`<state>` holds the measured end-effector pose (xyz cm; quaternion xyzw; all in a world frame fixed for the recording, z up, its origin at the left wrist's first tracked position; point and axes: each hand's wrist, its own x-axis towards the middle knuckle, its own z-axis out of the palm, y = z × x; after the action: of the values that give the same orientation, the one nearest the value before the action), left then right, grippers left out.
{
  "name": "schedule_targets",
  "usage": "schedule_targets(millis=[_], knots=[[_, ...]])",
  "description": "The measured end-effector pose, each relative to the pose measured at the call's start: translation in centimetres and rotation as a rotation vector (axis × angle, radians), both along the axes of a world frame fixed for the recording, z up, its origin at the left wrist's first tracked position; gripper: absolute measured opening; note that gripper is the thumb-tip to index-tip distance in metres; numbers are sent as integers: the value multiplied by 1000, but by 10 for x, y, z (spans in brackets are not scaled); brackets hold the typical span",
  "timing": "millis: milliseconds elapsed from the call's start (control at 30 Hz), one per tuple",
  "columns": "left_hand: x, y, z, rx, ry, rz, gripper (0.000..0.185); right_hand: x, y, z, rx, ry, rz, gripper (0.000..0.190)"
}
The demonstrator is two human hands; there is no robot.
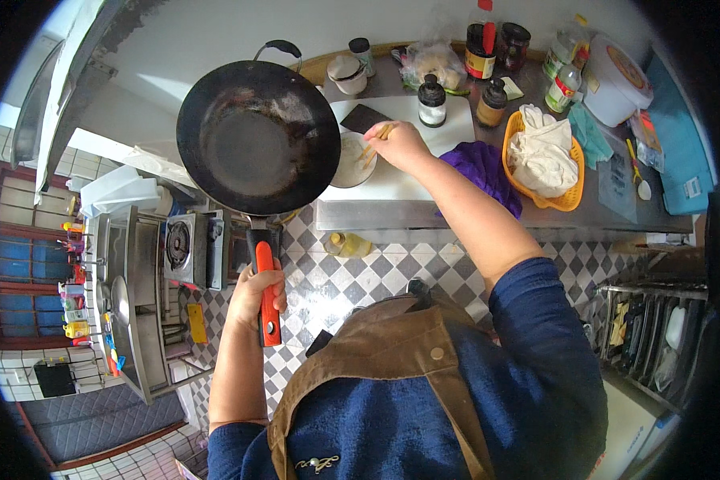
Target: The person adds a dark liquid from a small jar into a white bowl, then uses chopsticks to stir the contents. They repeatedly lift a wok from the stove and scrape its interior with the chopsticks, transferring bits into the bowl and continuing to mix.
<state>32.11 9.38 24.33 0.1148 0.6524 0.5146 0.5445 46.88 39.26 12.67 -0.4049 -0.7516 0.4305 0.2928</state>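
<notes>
My left hand [260,294] grips the red and black handle of a dark wok [258,138], which is held up beside the counter. A loop-shaped helper handle [281,49] sticks out from the wok's far rim. In my right hand [399,146] is a pair of wooden chopsticks [371,155], their tips down in a white bowl [353,161]. Pale contents show in the bowl, and the wok's rim hides its left side. Bowl and a dark flat piece [365,118] are on a white cutting board [405,189].
On the counter stand a shaker jar of white grains [432,102], a brown spice jar [492,103], sauce bottles [480,51] and a lidded white pot [347,74]. Purple cloth [483,174] lies beside a yellow basket [545,195] of white cloth. An oil bottle [348,245] is on the checkered floor.
</notes>
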Motion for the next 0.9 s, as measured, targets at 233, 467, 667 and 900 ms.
schedule_targets(millis=[233, 467, 667, 900], knots=[[-14, -15, -5, 107, -294, 62, 17, -11, -5, 21, -34, -35, 152, 12], [-26, -38, -32, 242, -514, 116, 19, -11, 12, 48, 114, -88, 154, 16], [-34, -63, -51, 333, -624, 159, 17, -12, 8, 28, 102, -129, 50, 17], [-37, -89, -66, 282, -600, 248, 20, -14, 9, 2, -136, 224, -81, 13]])
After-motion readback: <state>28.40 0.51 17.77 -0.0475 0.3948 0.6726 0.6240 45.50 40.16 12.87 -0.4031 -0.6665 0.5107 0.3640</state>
